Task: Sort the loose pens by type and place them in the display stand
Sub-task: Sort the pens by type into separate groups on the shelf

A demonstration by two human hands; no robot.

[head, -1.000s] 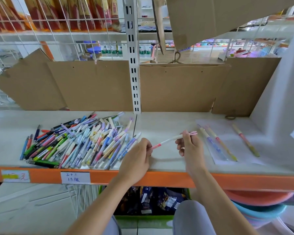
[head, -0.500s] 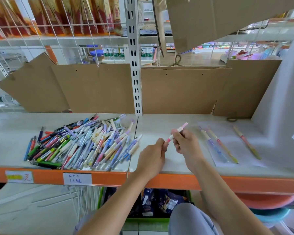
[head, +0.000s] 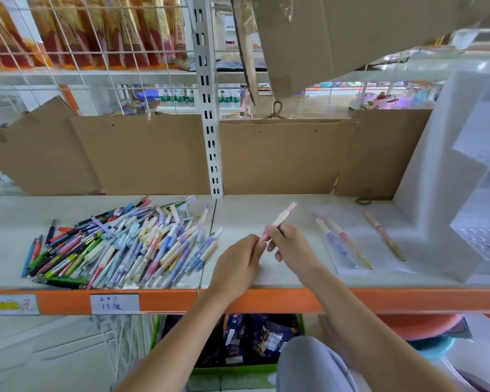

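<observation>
shop shelving fills the view – a pale shelf (head: 280,275) with an orange front edge, cardboard propped along its back. most of the sorting looks undone: a big mixed pile of pens (head: 119,244) sprawls across the left half of the shelf, while only three pens (head: 351,239) lie singled out on a clear sheet to the right, apart from the heap. the white display stand (head: 450,207) at the far right shows no pens in the tiers that can be seen. between pile and sheet, both hands work one pink and white pen (head: 280,219), held tilted above the shelf with its pink tip pointing up and away. the left hand (head: 238,264) has its fingers curled, fingertips pinching the pen's lower end; the right hand (head: 290,244) – fingers folded close together – grips the barrel just above.
</observation>
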